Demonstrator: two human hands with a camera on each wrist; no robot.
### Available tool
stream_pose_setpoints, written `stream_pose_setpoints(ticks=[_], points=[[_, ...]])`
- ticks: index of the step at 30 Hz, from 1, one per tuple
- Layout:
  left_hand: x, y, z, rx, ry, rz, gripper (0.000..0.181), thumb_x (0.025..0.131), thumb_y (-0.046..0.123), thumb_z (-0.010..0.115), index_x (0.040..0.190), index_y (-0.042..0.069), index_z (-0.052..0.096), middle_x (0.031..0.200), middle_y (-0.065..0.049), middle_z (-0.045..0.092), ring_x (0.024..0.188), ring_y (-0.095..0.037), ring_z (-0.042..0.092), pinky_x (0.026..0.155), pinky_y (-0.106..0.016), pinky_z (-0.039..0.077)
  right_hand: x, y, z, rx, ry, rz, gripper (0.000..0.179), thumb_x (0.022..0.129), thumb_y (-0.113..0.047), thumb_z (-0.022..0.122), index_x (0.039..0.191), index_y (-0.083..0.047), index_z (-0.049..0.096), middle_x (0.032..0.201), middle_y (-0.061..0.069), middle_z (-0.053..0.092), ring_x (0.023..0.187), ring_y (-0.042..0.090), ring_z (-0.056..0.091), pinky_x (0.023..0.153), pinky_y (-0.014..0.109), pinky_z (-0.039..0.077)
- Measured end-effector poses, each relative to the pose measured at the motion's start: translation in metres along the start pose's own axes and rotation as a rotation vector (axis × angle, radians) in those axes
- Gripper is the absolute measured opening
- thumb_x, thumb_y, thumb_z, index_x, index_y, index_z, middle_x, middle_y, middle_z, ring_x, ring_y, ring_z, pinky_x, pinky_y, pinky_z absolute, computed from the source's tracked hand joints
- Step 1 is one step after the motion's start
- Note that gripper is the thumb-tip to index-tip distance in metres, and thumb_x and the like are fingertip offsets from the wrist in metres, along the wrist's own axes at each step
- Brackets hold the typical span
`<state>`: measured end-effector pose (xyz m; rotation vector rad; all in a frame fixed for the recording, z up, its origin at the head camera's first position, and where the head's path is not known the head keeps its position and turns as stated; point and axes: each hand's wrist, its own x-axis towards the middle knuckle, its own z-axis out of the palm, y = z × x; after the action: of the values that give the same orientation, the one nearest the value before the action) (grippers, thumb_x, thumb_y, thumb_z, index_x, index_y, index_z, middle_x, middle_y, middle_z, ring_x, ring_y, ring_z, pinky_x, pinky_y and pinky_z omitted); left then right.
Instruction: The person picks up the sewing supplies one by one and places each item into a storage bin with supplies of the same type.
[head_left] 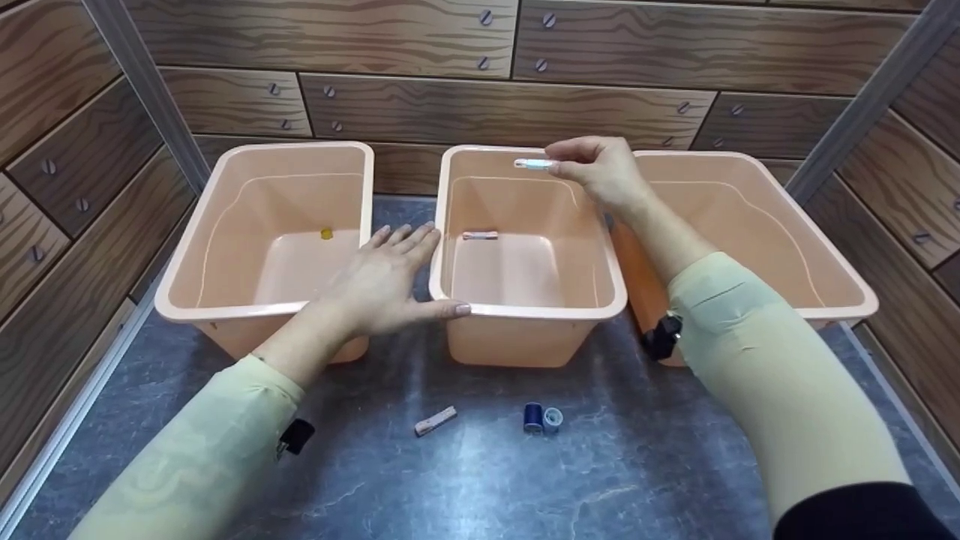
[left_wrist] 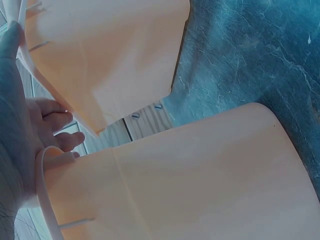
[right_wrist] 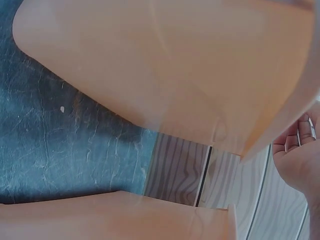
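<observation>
My right hand (head_left: 604,172) pinches a small whitish clothespin (head_left: 534,163) between thumb and fingers, above the back part of the middle bin (head_left: 527,310). In the right wrist view only part of the right hand (right_wrist: 297,155) shows, and the clothespin is hidden. With fingers spread, my left hand (head_left: 382,281) spans the gap between the left bin (head_left: 236,312) and the middle bin. Its thumb touches the middle bin's front rim. A pinkish clothespin (head_left: 480,235) lies inside the middle bin, and a small yellow object (head_left: 326,234) inside the left one.
A third peach bin (head_left: 840,311) stands at the right, behind my forearm. On the dark marbled table (head_left: 360,480), in front of the bins, lie another clothespin (head_left: 435,421), a dark blue thread spool (head_left: 533,418) and a light blue spool (head_left: 553,420). Wood-patterned walls (head_left: 420,105) enclose the table.
</observation>
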<state>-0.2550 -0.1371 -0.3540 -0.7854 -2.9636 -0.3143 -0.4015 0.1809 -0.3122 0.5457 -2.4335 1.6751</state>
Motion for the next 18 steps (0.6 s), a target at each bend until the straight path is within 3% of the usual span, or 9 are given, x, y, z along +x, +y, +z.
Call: stream_pose_setpoints(ticks=[12,18], points=[[-0.001,-0.001,-0.001,0.0,0.003,-0.002,0.121,0.088,0.092,0.045,0.167,0.003,0.028,0.172,-0.015,0.028,0.159,-0.038,0.025,0.13,-0.054,0.012,0.007,0.014,0.004,-0.097,-0.003,0.056,0.027,0.095,-0.007,0.081,0.12,0.002,0.079,0.109,-0.001,0.079,0.093,0.008,0.064,0.082,0.021,0.049],[0.0,0.0,0.0,0.009,0.005,0.005,0.12,0.088,0.092,0.045,0.167,0.003,0.028,0.172,-0.014,0.029,0.159,-0.039,0.026,0.13,-0.053,0.013,0.008,0.022,0.006,-0.091,0.019,0.068,0.023,0.094,-0.004,0.08,0.116,0.0,0.08,0.103,-0.005,0.08,0.095,0.01,0.062,0.083,0.023,0.048]])
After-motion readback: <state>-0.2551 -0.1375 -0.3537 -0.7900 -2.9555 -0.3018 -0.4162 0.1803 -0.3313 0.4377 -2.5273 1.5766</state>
